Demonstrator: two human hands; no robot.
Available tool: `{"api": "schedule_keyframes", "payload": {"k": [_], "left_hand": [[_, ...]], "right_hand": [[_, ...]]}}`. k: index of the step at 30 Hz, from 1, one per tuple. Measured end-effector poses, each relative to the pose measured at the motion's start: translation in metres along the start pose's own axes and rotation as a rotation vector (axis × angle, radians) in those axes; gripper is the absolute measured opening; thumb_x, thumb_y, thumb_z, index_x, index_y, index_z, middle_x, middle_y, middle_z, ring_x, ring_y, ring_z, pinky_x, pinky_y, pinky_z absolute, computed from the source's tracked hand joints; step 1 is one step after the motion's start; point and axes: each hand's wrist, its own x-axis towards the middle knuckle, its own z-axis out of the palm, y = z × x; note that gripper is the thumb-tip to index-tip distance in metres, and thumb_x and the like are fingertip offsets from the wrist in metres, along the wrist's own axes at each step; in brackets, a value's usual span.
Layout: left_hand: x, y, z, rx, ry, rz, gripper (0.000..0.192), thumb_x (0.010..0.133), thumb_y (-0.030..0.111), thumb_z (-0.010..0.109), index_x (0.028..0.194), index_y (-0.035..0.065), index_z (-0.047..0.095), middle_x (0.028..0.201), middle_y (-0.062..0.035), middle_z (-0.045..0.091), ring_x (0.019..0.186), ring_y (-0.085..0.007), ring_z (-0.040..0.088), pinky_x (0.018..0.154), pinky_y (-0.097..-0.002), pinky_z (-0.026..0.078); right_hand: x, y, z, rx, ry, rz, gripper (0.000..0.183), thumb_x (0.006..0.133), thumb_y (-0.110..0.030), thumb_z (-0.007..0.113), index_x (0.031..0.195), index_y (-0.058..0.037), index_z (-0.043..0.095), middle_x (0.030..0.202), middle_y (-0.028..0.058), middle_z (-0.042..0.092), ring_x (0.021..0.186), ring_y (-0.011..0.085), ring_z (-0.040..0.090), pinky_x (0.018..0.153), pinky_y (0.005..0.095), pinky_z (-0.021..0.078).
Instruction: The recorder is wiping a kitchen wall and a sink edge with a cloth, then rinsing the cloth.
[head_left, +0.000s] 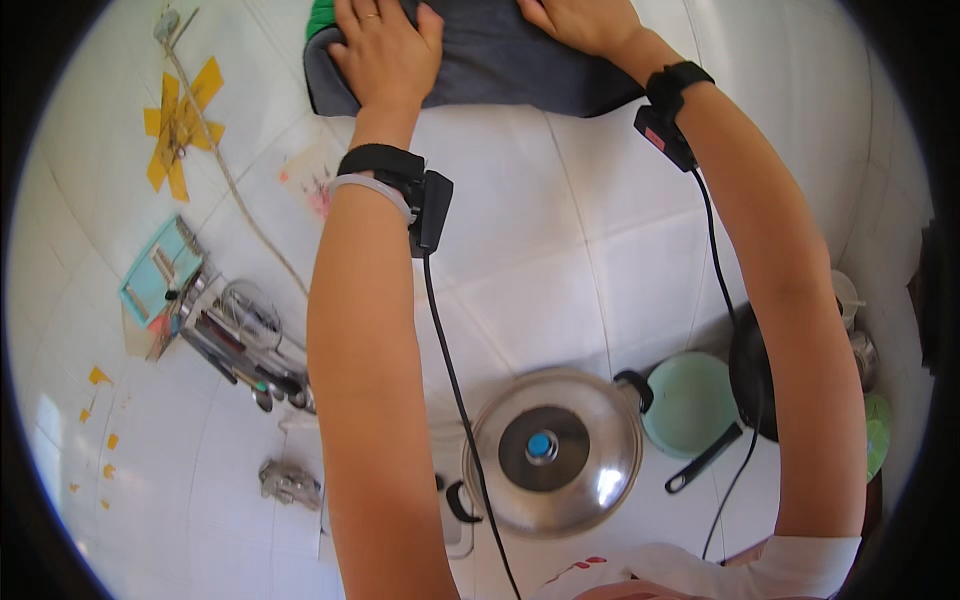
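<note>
A dark grey cloth (510, 67) with a green patch at its upper left corner lies against the white tiled wall (517, 180) at the top of the view. My left hand (386, 52) rests flat on its left part, a ring on one finger. My right hand (592, 22) is at the upper right part of the cloth. The top edge of the picture cuts off fingertips of both hands, so any grip on the cloth is hidden. Black straps with small black devices (435, 214) sit on both wrists. A pale bangle (371, 191) circles my left wrist.
Below stand a lidded steel wok (555, 495), a pale green pan (690, 405) and a black frying pan (750, 375). Utensils (240, 345) and a turquoise rack (161, 270) hang at left, near a cord (225, 172) and yellow tape (176, 127). Black cables (450, 360) trail from both wrists.
</note>
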Motion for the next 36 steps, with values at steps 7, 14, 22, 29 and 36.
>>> {"api": "schedule_keyframes", "payload": {"k": [7,14,22,29,36], "left_hand": [[0.048,0.016,0.005,-0.007,-0.037,-0.247,0.052,0.084,0.026,0.045,0.132,0.0091,0.035,0.139,-0.0097,0.030,0.132,-0.0277,0.021,0.094,-0.0564,0.029],[0.013,0.050,0.021,0.068,0.064,-0.188,0.048,0.084,0.035,0.041,0.123,0.0062,0.044,0.137,-0.0123,0.034,0.128,-0.0306,0.025,0.080,-0.0581,0.037],[-0.050,0.138,-0.008,-0.088,-0.285,-0.081,0.039,0.080,0.028,0.047,0.108,0.0012,0.055,0.143,-0.0109,0.026,0.134,-0.0284,0.015,0.072,-0.0493,0.040],[-0.134,0.202,-0.038,-0.308,-0.583,-0.019,0.057,0.077,0.029,0.052,0.131,0.0142,0.040,0.145,-0.0064,0.020,0.136,-0.0265,0.008,0.062,-0.0370,0.051],[-0.175,0.219,-0.032,-0.468,-0.460,0.084,0.063,0.073,0.026,0.057,0.131,0.0118,0.039,0.144,-0.0085,0.023,0.135,-0.0253,0.010,0.072,-0.0328,0.054]], "right_hand": [[0.037,0.033,0.000,-0.017,0.234,-0.037,0.044,0.081,-0.026,0.045,0.115,0.0027,0.050,0.112,0.0173,0.051,0.108,0.0331,0.045,0.098,0.0418,0.0304],[-0.010,0.009,0.015,-0.009,0.167,-0.036,0.038,0.078,-0.022,0.048,0.106,0.0026,0.054,0.106,0.0175,0.054,0.103,0.0327,0.048,0.098,0.0437,0.0305],[-0.116,-0.001,0.014,-0.039,-0.067,0.057,0.031,0.077,-0.020,0.046,0.101,-0.0031,0.056,0.097,0.0118,0.060,0.083,0.0269,0.055,0.095,0.0431,0.0321],[-0.231,-0.023,-0.011,0.057,-0.171,0.029,0.032,0.073,-0.019,0.046,0.093,0.0000,0.062,0.109,0.0179,0.056,0.102,0.0294,0.053,0.100,0.0467,0.0288],[-0.278,-0.028,-0.011,0.148,-0.223,0.020,0.034,0.071,-0.023,0.051,0.094,0.0002,0.061,0.110,0.0186,0.055,0.102,0.0310,0.053,0.099,0.0474,0.0298]]}}
